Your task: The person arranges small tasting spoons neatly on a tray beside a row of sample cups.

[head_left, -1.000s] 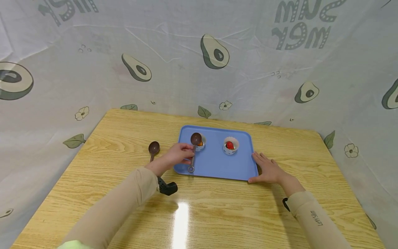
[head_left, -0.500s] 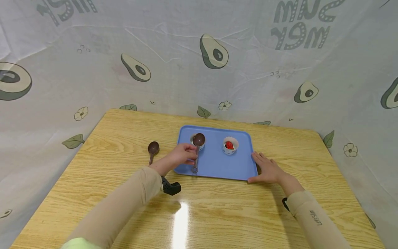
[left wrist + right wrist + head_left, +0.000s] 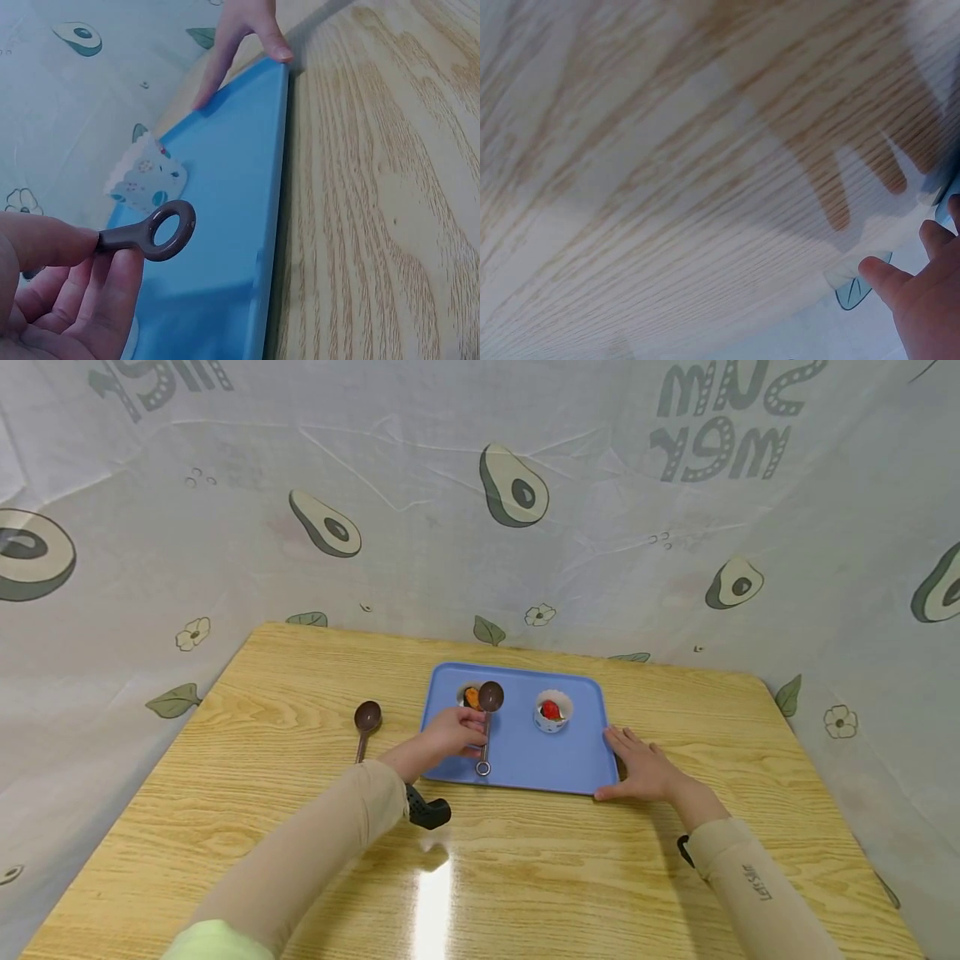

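A brown spoon (image 3: 491, 697) is pinched by its handle in my left hand (image 3: 452, 734), its bowl up and its ring end (image 3: 174, 231) toward me. It hangs over a blue tray (image 3: 540, 768). Just left of the spoon bowl stands a small paper cup (image 3: 462, 692) with something orange and dark inside, partly hidden by hand and spoon. Further right on the tray is a white patterned paper cup (image 3: 553, 722) holding a red piece (image 3: 551, 710). My right hand (image 3: 647, 772) rests at the tray's right edge with its fingers spread.
A second brown spoon (image 3: 367, 717) lies on the wooden table (image 3: 315, 668) left of the tray, its handle end hidden by my left arm. Behind the table hangs a white cloth (image 3: 420, 527) printed with avocados.
My left hand has moved right with the spoon, from over the left cup to just right of it, uncovering the orange piece. The right hand stays at the tray edge.
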{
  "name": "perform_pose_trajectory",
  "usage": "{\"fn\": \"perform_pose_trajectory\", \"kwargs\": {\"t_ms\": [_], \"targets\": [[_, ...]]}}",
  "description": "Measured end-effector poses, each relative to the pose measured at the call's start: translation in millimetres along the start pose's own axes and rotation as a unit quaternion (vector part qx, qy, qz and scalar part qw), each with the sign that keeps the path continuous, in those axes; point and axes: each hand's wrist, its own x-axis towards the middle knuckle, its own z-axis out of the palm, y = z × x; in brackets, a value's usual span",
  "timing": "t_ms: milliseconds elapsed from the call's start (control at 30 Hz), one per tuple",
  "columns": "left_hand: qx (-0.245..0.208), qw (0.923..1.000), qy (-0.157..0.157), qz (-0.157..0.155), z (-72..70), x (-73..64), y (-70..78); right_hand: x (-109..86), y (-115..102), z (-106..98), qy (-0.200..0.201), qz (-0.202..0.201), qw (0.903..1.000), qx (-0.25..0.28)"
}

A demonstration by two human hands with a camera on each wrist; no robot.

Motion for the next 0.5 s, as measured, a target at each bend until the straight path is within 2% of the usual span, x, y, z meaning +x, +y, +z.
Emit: {"fn": "perform_pose_trajectory", "kwargs": {"t_ms": [267,500], "targets": [[0.002,0.9999,0.01,-0.003,6.2,2.1,1.2,-3.7,-1.8,-0.9,0.015,-0.021,0.9995,0.019],[0.021,0.9997,0.012,0.004,14.0,6.5,-0.6,-1.0,-2.1,-1.6,0.001,0.002,1.0,0.003]]}}
